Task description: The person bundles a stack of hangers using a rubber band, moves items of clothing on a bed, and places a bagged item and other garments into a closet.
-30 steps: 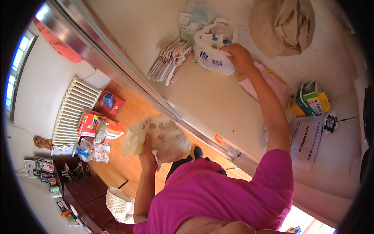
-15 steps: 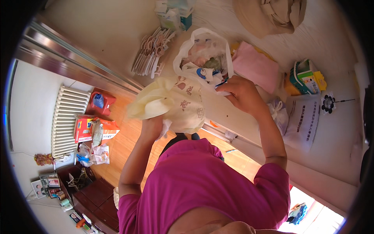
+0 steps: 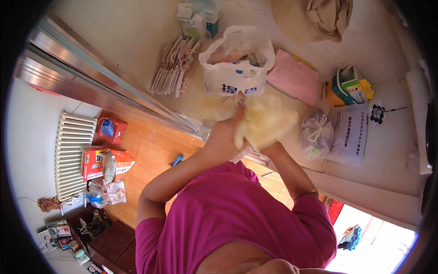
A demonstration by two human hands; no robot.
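A pale yellow plastic bag point(image 3: 270, 119), crumpled and smeared by motion, is at the edge of the shelf between my hands. My left hand point(image 3: 228, 131) is closed on it, with a bit of white stuff showing under the palm. Behind the yellow bag is my right hand point(image 3: 272, 149); only the part by the wrist shows and its fingers are hidden. Just beyond stands an open white plastic bag point(image 3: 214, 81) with blue print, filled with pinkish and other wrapped items; neither hand visibly grips it.
On the shelf are white hangers point(image 3: 174, 68), a folded pink cloth point(image 3: 294, 78), a tied clear bag point(image 3: 315, 137), a green and yellow box point(image 3: 351, 86) and a beige hat point(image 3: 315, 20). Metal sliding-door rails point(image 3: 100, 75) run at left. Below, a radiator point(image 3: 73, 155) and cartons point(image 3: 93, 162) line the wall.
The yellow bag has swung right, and my left hand came across with it. My right hand let go of the white bag's rim and drew back behind the yellow bag.
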